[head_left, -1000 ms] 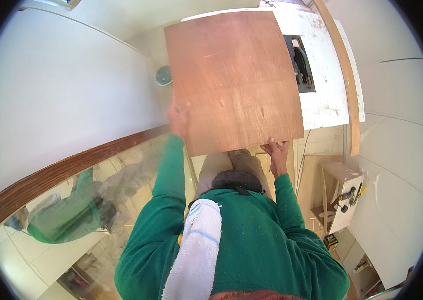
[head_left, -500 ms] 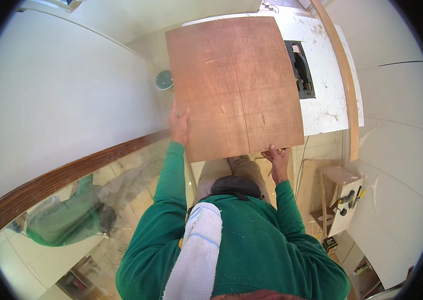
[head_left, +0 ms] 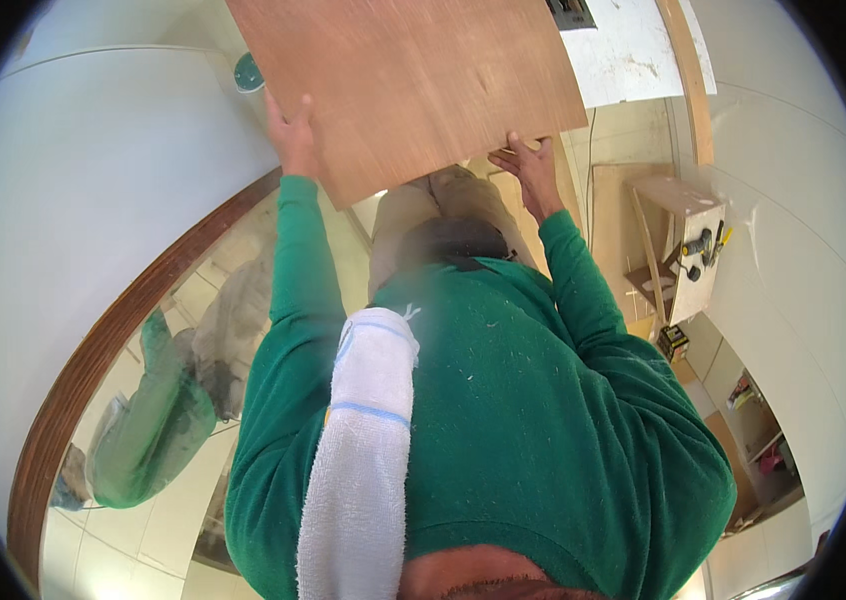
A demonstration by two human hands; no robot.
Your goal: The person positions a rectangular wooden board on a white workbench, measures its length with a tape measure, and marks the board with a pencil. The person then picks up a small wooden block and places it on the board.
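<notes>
A large reddish-brown plywood sheet (head_left: 423,80) spreads out in front of me, its far edge cut off by the top of the view. My left hand (head_left: 295,138) grips its left edge close to the near corner, with the thumb on top and the other fingers hidden along the edge and underneath. At the near edge, toward the right corner, my right hand (head_left: 531,170) is closed on the sheet, thumb above and fingers below. The near edge hangs over my thighs.
A white work surface (head_left: 633,65) with a dark case (head_left: 571,12) and a long wooden strip (head_left: 688,80) lies beyond the sheet. Right of me stands a small wooden stand (head_left: 688,240) bearing tools. A teal cup (head_left: 249,73) is at left, above a brown-framed mirror (head_left: 133,340).
The plywood sheet and both hands now appear higher in the view, and the sheet is turned somewhat. My view has tipped back toward my body. Both hands keep their hold.
</notes>
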